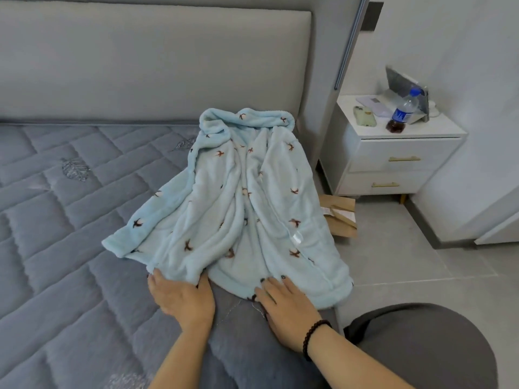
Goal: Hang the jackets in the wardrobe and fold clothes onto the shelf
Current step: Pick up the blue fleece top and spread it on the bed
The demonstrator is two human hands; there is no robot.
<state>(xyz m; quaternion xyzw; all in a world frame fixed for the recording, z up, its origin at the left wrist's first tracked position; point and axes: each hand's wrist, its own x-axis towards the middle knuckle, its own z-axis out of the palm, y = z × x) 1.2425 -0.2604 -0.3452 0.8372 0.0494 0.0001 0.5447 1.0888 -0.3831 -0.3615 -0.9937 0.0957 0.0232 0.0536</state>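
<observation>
A light blue fleece jacket (238,203) with a hood and small brown bird prints lies spread on the grey quilted mattress (70,220), hood toward the headboard and hem toward me. My left hand (181,297) holds the hem's left part, its fingertips tucked under the fabric edge. My right hand (283,303) rests flat on the hem's right part with straight fingers; a dark bead bracelet sits on its wrist. The jacket's right edge hangs near the side of the bed.
A grey fuzzy cloth (233,349) lies under my forearms. Right of the bed stands a white nightstand (393,161) carrying a cola bottle (401,113) and a phone (365,116). A brown paper bag (341,217) lies on the tiled floor.
</observation>
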